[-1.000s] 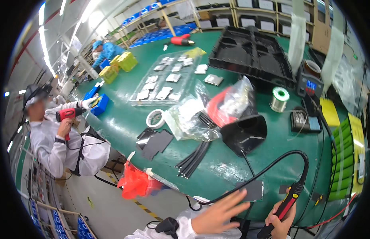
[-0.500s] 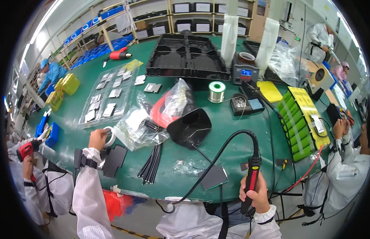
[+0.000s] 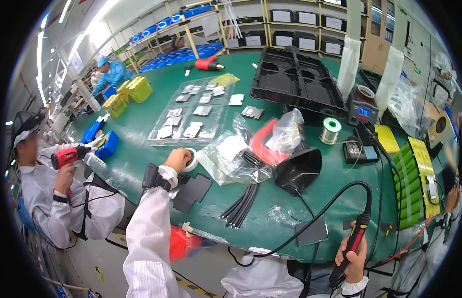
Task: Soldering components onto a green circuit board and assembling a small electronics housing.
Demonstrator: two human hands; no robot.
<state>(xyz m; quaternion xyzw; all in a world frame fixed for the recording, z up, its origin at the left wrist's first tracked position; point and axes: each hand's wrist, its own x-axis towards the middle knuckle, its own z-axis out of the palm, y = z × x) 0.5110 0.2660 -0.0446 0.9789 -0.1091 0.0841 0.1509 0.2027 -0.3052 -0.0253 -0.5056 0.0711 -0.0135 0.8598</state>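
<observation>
My left hand [image 3: 177,159] has its fingers closed at the near-left rim of a roll of white tape [image 3: 190,168] lying on the table; the fingertips are partly hidden. Dark flat sheets [image 3: 192,192] lie just below that wrist. At the lower right, my right hand [image 3: 356,258] is wrapped round a black handheld tool [image 3: 358,232] with a red strip and a yellow mark. A thick black cable [image 3: 310,219] curves out of the tool's upper end. To the left of this hand lies a dark rectangular plate [image 3: 312,232]. Several black tubes or leads [image 3: 241,206] lie fanned between my hands.
Clear bags [image 3: 231,156] and a black funnel-shaped piece [image 3: 300,169] occupy the middle. Beyond are a clear tray [image 3: 188,111] of small parts and a black moulded tray [image 3: 298,82]. Solder [image 3: 330,130] and a green battery pack [image 3: 410,184] stand right. A co-worker holds a red heat gun [image 3: 69,156].
My view has turned left, so the whole scene sits further right and more of the left co-worker shows. Both my hands keep their places at the tape roll and the black tool.
</observation>
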